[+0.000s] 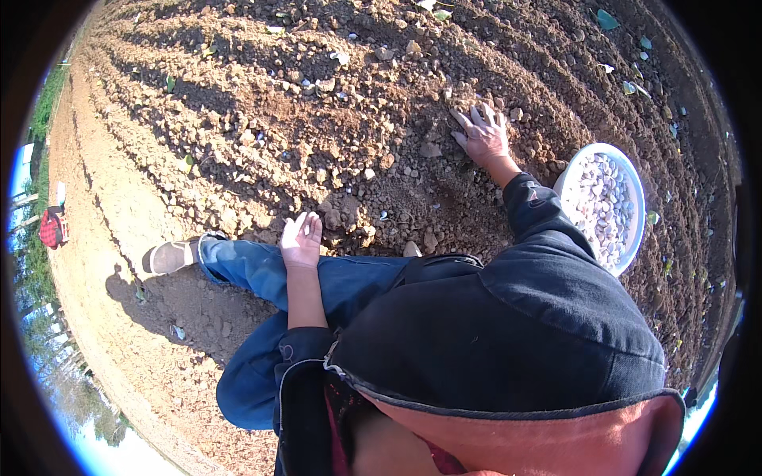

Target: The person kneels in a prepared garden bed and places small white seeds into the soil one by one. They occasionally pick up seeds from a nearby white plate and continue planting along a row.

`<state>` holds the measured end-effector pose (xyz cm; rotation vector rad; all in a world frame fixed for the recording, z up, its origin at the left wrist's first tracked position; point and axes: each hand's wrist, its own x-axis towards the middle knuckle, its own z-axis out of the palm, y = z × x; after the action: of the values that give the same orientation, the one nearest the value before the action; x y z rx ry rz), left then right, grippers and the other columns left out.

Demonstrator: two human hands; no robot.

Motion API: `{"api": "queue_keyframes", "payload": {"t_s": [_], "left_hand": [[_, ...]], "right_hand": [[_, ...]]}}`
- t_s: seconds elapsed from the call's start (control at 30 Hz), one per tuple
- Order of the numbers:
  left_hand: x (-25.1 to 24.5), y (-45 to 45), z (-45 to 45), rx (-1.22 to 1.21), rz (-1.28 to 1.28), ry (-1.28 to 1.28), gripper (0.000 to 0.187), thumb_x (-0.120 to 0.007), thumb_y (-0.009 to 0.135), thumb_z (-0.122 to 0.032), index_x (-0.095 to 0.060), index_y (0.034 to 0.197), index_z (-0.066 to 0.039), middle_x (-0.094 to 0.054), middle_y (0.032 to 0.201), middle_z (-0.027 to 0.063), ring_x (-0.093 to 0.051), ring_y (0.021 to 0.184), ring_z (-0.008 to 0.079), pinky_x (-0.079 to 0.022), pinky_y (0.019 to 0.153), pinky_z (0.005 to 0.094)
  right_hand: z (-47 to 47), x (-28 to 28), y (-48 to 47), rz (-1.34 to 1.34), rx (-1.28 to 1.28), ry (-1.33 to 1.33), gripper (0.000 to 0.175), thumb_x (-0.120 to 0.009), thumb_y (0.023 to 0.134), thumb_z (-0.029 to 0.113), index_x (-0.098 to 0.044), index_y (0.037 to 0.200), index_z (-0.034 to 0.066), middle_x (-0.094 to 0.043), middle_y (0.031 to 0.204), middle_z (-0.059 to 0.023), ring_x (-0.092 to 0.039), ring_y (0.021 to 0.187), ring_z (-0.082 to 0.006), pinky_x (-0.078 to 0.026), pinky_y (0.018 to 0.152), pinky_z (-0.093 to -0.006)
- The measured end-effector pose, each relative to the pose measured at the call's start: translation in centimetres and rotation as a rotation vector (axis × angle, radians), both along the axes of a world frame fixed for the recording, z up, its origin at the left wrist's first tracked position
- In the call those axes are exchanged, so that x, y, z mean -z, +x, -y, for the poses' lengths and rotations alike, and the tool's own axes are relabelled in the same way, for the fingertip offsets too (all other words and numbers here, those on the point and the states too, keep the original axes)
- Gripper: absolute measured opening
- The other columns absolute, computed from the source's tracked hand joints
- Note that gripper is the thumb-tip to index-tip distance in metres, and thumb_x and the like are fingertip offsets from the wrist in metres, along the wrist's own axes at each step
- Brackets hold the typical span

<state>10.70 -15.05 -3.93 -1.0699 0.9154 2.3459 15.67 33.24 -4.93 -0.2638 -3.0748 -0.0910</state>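
My left hand (302, 241) is palm up above the knee of my jeans, with what looks like a pale garlic clove (308, 230) lying on it near the fingers. Farther forward and to the right, my right hand (483, 134) reaches down to the loose soil (381, 125), palm down with its fingers spread. Nothing shows in it, though what lies under the palm is hidden. Beside my right forearm stands a white plastic bucket (638, 205), filled with whitish-purple pieces that look like garlic cloves (598, 208).
Furrows and ridges of clods run across the field. My boot (169, 257) rests on the soil at left. Stones, such as a pale one (412, 249), and scattered leaves (607, 19) lie about. A red checked item (53, 229) is at the far left edge.
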Motion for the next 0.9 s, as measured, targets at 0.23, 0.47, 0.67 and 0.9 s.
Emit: {"api": "queue_keyframes", "payload": {"t_s": [0.23, 0.47, 0.67, 0.9], "left_hand": [[-0.8, 1.4, 0.2, -0.014, -0.113, 0.075, 0.044, -0.05, 0.102, -0.025, -0.05, 0.125, 0.013, -0.063, 0.105, 0.0212, -0.064, 0.097, 0.0319, -0.055, 0.094, 0.0432], [-5.9, 2.2, -1.2, -0.056, 0.003, 0.044, 0.034, -0.047, 0.103, -0.019, -0.055, 0.114, 0.011, -0.064, 0.102, 0.0224, -0.065, 0.094, 0.0327, -0.057, 0.088, 0.0424], [-14.5, 6.2, 1.2, -0.101, -0.13, 0.205, 0.032, -0.051, 0.101, -0.017, -0.057, 0.115, 0.011, -0.066, 0.105, 0.0213, -0.065, 0.096, 0.0294, -0.056, 0.09, 0.0391], [-20.0, 14.4, 5.2, -0.19, -0.117, 0.156, 0.031, -0.051, 0.101, -0.021, -0.059, 0.115, 0.006, -0.065, 0.104, 0.0147, -0.067, 0.089, 0.0221, -0.059, 0.079, 0.0328]], "right_hand": [[-4.9, -6.1, 9.8, 0.458, 0.32, 0.102, 0.048, -0.059, 0.087, 0.022, -0.055, 0.135, 0.0179, -0.048, 0.144, -0.0157, -0.051, 0.125, -0.0335, -0.042, 0.1, -0.045], [-8.6, -10.7, 16.0, 0.183, 0.911, -0.17, 0.061, -0.062, 0.089, 0.038, -0.051, 0.137, 0.0017, -0.064, 0.12, -0.0225, -0.062, 0.111, -0.0383, -0.048, 0.093, -0.0474], [-9.4, -7.7, 12.4, 0.163, 0.766, -0.017, 0.055, -0.071, 0.081, 0.046, -0.066, 0.101, -0.0047, -0.071, 0.094, -0.0251, -0.07, 0.088, -0.0379, -0.052, 0.086, -0.0424], [-8.9, -8.5, 10.8, 0.369, 0.64, 0.097, 0.043, -0.068, 0.082, 0.039, -0.068, 0.094, -0.0024, -0.071, 0.085, -0.0207, -0.07, 0.077, -0.0316, -0.052, 0.076, -0.0386]]}}
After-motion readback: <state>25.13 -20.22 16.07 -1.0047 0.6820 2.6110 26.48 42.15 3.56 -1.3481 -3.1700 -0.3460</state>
